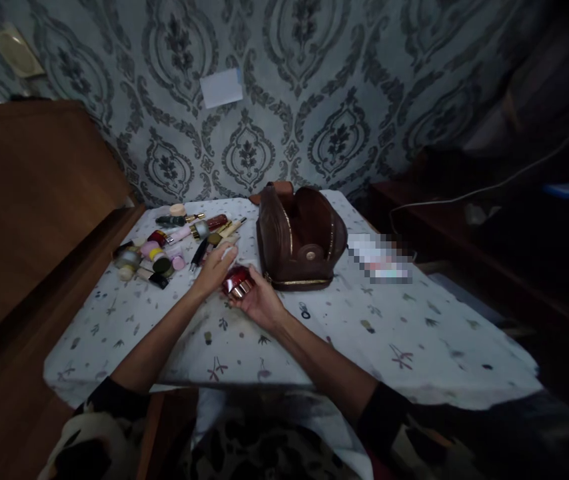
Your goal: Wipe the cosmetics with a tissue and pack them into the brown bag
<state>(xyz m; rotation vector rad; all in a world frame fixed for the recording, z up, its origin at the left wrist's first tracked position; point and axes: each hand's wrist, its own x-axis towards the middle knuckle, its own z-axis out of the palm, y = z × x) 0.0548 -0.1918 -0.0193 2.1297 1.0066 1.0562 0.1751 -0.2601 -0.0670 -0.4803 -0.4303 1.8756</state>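
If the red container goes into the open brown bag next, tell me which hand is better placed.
Probably the right hand: it holds the red container and is nearer the brown bag. The left hand is farther from the bag, on the side of the spread cosmetics.

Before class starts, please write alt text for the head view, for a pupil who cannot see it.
A person's right hand holds a shiny red-and-gold container above a patterned tablecloth, with the left hand close beside it. An open brown bag stands to the right; assorted small cosmetics lie to the left.
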